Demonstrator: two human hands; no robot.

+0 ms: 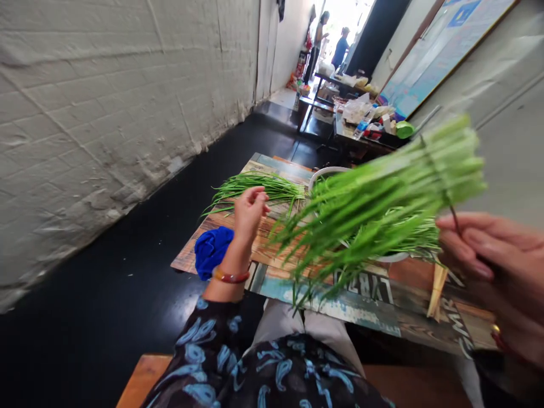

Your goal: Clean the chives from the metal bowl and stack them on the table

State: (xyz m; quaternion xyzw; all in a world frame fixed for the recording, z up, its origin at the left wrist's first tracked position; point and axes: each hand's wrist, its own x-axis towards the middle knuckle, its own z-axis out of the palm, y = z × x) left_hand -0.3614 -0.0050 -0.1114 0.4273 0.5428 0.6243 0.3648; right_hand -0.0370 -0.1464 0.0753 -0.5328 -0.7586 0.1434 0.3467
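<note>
My right hand point(480, 249) pinches the dark tie point(437, 175) that goes round a bunch of green chives point(382, 187). The bunch hangs in the air over the table, pale stem ends up to the right and leaf tips down to the left, slightly blurred. My left hand point(250, 212) is raised with loosely bent fingers, and nothing shows in it. Behind it, more loose chives point(263, 187) lie on the wooden table point(276, 249). A white basin point(327, 171) with greens in it is partly hidden behind the held bunch.
A crumpled blue cloth point(212, 249) lies by my left wrist. A pale tan bundle of strips point(437, 292) sits at the table's right front. Farther back, a cluttered table point(340, 127) holds bags and a green bowl point(404, 130). Two people point(340, 48) are near the bright doorway.
</note>
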